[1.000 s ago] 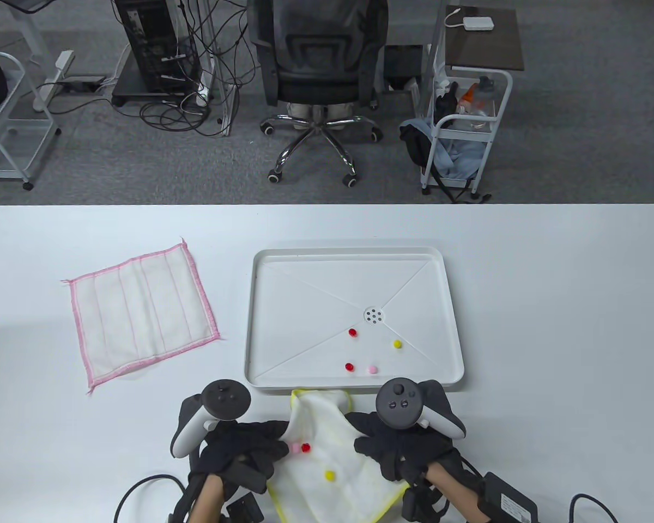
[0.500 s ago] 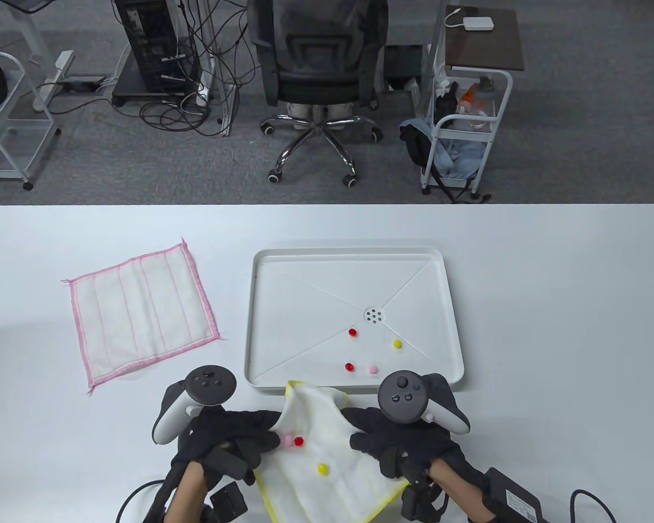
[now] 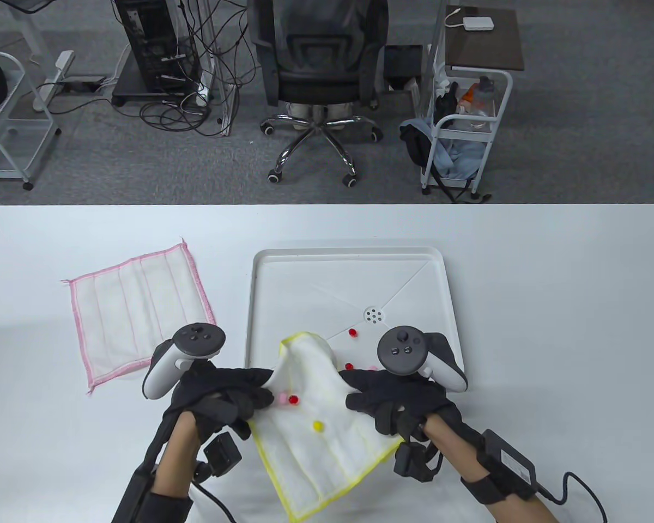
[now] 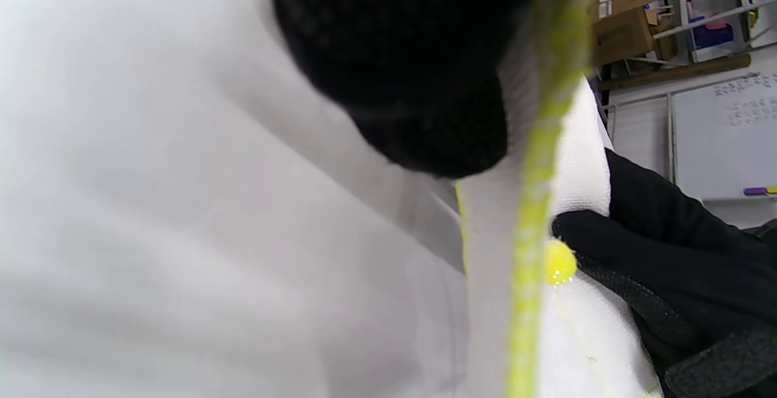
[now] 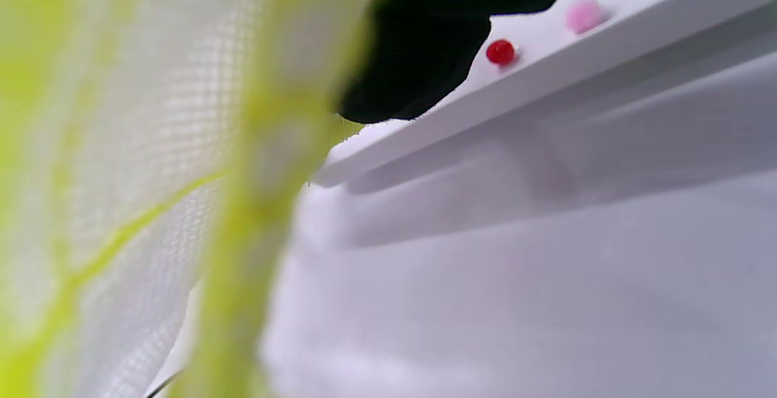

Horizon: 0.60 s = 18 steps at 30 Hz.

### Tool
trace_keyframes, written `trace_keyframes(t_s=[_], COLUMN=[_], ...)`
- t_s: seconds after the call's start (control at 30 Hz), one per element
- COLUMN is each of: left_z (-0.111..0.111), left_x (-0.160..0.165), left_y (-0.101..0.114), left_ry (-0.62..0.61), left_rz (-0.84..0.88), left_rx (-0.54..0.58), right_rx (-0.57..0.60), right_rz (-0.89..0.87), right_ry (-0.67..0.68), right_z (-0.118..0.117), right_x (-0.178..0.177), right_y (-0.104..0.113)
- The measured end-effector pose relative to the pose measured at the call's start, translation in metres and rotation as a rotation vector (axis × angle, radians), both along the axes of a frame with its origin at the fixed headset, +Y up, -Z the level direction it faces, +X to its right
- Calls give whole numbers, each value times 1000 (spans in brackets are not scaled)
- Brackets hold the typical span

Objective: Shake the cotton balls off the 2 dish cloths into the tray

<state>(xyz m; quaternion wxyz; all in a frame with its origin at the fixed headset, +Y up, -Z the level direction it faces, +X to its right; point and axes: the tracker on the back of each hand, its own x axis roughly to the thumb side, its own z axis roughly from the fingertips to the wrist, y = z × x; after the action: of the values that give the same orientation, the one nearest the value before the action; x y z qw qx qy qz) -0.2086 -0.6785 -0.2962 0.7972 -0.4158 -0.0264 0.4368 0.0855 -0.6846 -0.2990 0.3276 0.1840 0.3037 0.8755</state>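
1. The yellow-edged cloth (image 3: 327,419) was held up between both hands, its far corner hanging over the near rim of the tray (image 3: 349,254), while most of its body lay short of that rim, toward the person.

2. Three cotton balls were carried on the cloth: a pink ball (image 3: 281,399) and a red ball (image 3: 292,399) close by the left hand's fingertips, and a yellow ball (image 3: 318,426) lower in the sag. All three were seen to lie short of the tray's near rim.

3. It was judged that a tilt begun from there could drop the balls onto the table in front of the tray, because the cloth's sag had not been brought over it. The pink ball, nearest the cloth's left edge, could be lost sideways if that edge dipped.

4. A hard shake was also judged risky: light balls could bounce off the tray floor and clear its low wall, or disturb the loose balls (image 3: 352,332) resting inside the tray.

5. The left hand (image 3: 223,395) was curled, the cloth's left edge pinched in its fingers, beside the tray's near left corner.

6. The right hand (image 3: 395,400) was likewise curled onto the right edge, raised over the tray's near rim.

7. The pink-edged cloth (image 3: 139,313) lay flat, bare of balls, well left of the tray.
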Motion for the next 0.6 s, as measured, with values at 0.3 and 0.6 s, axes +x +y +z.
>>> trace_keyframes(t_s=[0.3,0.6], left_z=[-62,-103], left_x=[11,29], left_y=[12,10], left_ry=[162,362], left_rz=[-50,-95], left_rx=[-53,40], right_rx=[-52,-115], right_rz=[21,-63], right_ry=[-155,-375], right_z=[-64,-118], right_x=[4,11], right_y=[-1,-26])
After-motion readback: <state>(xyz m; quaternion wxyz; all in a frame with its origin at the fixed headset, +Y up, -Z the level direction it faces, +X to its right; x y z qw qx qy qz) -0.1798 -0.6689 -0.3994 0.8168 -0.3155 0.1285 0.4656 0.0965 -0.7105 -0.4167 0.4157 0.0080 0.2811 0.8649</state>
